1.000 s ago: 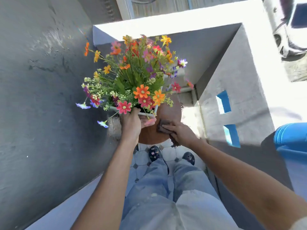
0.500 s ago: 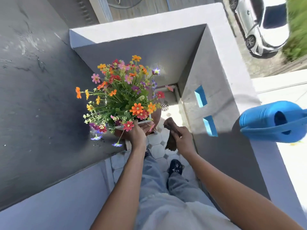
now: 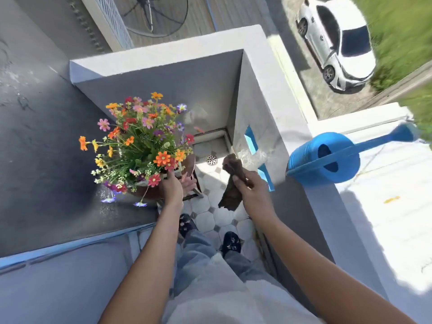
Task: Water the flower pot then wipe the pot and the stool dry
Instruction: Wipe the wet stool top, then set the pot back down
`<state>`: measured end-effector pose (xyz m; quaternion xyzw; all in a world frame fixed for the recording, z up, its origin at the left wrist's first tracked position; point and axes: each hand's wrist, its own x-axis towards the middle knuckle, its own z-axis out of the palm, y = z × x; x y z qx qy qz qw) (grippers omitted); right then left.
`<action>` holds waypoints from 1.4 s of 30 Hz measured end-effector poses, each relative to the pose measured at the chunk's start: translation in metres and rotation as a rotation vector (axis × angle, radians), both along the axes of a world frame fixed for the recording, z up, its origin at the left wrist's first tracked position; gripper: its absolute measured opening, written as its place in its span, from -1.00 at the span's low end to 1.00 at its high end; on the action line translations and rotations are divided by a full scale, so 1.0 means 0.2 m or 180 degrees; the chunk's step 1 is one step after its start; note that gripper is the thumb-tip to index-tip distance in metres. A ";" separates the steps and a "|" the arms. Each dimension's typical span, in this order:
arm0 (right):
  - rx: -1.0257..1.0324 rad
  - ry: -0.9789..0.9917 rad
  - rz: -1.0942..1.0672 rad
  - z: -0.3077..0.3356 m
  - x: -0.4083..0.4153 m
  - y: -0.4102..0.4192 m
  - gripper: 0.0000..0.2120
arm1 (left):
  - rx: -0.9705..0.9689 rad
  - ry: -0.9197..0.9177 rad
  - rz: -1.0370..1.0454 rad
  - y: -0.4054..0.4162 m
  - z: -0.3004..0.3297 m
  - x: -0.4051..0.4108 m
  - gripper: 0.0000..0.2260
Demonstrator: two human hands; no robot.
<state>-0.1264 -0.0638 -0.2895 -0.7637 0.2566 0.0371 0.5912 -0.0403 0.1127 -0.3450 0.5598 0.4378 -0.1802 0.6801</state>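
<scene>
A flower pot full of bright orange, red, pink and purple flowers (image 3: 142,146) stands on a round brown stool (image 3: 191,163) in a narrow tiled corner. Foliage hides most of the pot; only its white rim shows. My left hand (image 3: 172,187) grips the pot at its near rim. My right hand (image 3: 251,191) is raised to the right of the stool, off its top, closed on a crumpled brown cloth (image 3: 232,183) that hangs down. A blue watering can (image 3: 327,160) rests on the white ledge to the right.
Grey walls close in at left (image 3: 42,148) and right (image 3: 280,127), the right one with blue-edged slots. The white hexagon-tiled floor (image 3: 210,218) has a drain (image 3: 211,159) beyond the stool. My feet in dark slippers stand below. A white car is parked far below.
My right hand has lifted the cloth off the stool top and drawn it up and to the right. My view has risen and pulled back. The left hand stays on the pot.
</scene>
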 end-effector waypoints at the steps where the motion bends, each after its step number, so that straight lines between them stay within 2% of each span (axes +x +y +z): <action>1: -0.0004 -0.0102 -0.0041 0.06 -0.01 -0.04 -0.87 | 0.0042 0.0036 -0.0276 -0.05 0.01 -0.02 -0.67; 4: -0.0004 -0.0477 -0.0185 0.26 -0.02 -0.18 -0.83 | 0.0166 0.0095 -0.1258 -0.27 0.15 -0.08 -0.75; 6: -0.0013 -0.0710 -0.0394 0.41 -0.06 -0.31 -0.80 | 0.0249 -0.0250 -0.1720 -0.44 0.27 -0.10 -0.77; 9: 0.0119 -0.1031 -0.0689 0.59 -0.11 -0.46 -0.87 | 0.0507 -0.1059 -0.1681 -0.64 0.48 -0.11 -0.83; 13: 0.0136 -0.1396 -0.1531 0.76 -0.24 -0.77 -0.87 | -0.0106 -0.1675 -0.1738 -1.01 0.82 -0.20 -0.82; 15: 0.0113 -0.1439 -0.1953 0.79 -0.30 -0.90 -0.86 | -0.0442 -0.1591 -0.2017 -1.18 0.90 -0.27 -0.81; 17: 0.0177 -0.1440 -0.2288 0.80 -0.36 -0.99 -0.86 | -0.0604 -0.1259 -0.2192 -1.33 0.91 -0.34 -0.79; 21: 0.0198 -0.1336 -0.2676 0.81 -0.46 -1.07 -0.78 | -0.0976 -0.0331 -0.1947 -1.57 0.82 -0.44 -0.73; 23: 0.0204 -0.1278 -0.2704 0.80 -0.49 -1.09 -0.79 | -0.1289 -0.0078 -0.1625 -1.64 0.76 -0.46 -0.75; 27: 0.0211 -0.1231 -0.2638 0.77 -0.52 -1.09 -0.79 | -0.1573 -0.0062 -0.1064 -1.70 0.69 -0.44 -0.84; 31: 0.0307 -0.1106 -0.2499 0.74 -0.51 -1.05 -0.76 | -0.1643 -0.0190 -0.0914 -1.63 0.68 -0.38 -0.90; 33: 0.0373 -0.1095 -0.2365 0.72 -0.49 -1.02 -0.80 | -0.1623 -0.0294 -0.0953 -1.54 0.68 -0.33 -0.87; 36: 0.0513 -0.1038 -0.2025 0.69 -0.46 -0.96 -0.85 | -0.1394 -0.0453 -0.1159 -1.35 0.72 -0.23 -0.76; 42: 0.0549 -0.0716 -0.1253 0.49 -0.32 -0.72 -0.75 | -0.0408 -0.0840 -0.1859 -0.95 0.65 0.01 -0.69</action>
